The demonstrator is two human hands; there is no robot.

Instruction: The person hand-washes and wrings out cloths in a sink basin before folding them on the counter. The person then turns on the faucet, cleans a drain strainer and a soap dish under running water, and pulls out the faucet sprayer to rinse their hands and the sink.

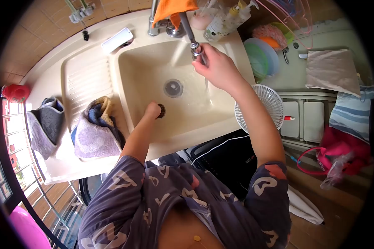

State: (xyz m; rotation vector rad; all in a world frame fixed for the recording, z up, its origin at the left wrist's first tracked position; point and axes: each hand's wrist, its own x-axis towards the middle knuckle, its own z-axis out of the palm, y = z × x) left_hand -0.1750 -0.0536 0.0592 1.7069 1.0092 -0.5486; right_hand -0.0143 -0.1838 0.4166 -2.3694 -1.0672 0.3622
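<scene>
My right hand [212,64] is closed around the metal head of the faucet spout [196,50], above the right back part of the beige sink [131,70]. Low in the basin, at its left front, my left hand [153,110] is closed beside a dark round slotted piece [161,111]; whether the fingers grip it is not clear. The metal drain [173,88] lies in the basin floor between the two hands. An orange cloth [170,10] hangs over the faucet.
Folded cloths [96,137] lie on the left counter, and a white bar-shaped object [117,40] sits behind the basin. Bottles [220,27] stand at the back right. A white basket [264,106] is right of the sink, below stacked bowls [262,58].
</scene>
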